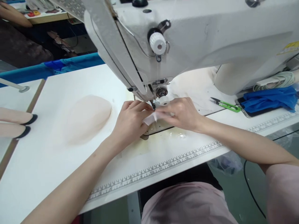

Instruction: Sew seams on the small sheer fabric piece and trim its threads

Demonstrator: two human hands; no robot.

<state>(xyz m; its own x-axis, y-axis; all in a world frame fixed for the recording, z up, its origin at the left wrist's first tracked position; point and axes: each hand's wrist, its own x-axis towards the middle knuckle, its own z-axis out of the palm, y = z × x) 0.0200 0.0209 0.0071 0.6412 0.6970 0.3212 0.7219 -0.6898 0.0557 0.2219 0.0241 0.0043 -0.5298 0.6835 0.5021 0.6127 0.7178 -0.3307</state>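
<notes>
Because the left hand (130, 121) and right hand (182, 113) both pinch the small white fabric piece (151, 118) right under the needle (153, 105), a fingertip could be pricked — my judgement. The piece lies mid-tabletop (46, 161) (near the machine's base), its long axis running left-right — exact facing unclear.

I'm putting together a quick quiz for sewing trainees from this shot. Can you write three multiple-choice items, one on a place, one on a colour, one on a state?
1. Where do the thread snips lie?
A. right of the needle
B. on the pale pad
C. on the floor

2. What colour are their handles?
A. red
B. green
C. black

3. How is the small white fabric piece held?
A. lying untouched
B. by one hand
C. between both hands

Answers: 1 A, they rest on the table right of the sewing machine head. 2 B, green shows plainly. 3 C, left hand and right hand both pinch it.
</notes>
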